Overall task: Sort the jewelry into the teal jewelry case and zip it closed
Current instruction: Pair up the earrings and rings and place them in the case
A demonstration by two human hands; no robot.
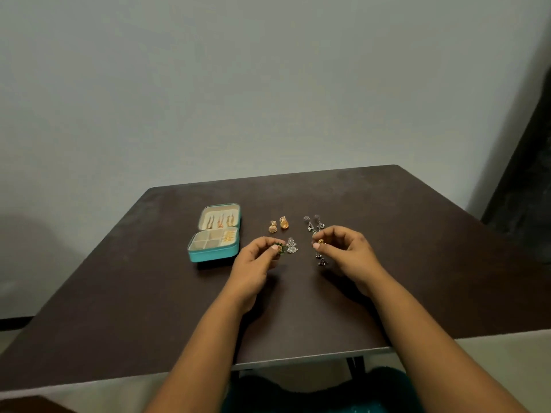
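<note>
Two hands pinching jewelry, left hand (258,254) green earring (281,248), right hand (346,248) gold piece (320,241)

No readable text, labels or numbers (anywhere visible)

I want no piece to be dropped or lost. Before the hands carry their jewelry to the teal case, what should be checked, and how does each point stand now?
1. Teal case open, lid laid back: ok.
2. Empty compartments free in the case's front half: ok.
3. Left hand pinches the green piece: ok.
4. Right hand pinches the small gold piece: ok.
5. Path from the hands to the case clear on the table: ok.
6. Held pieces form a matching pair: cannot tell.
</note>
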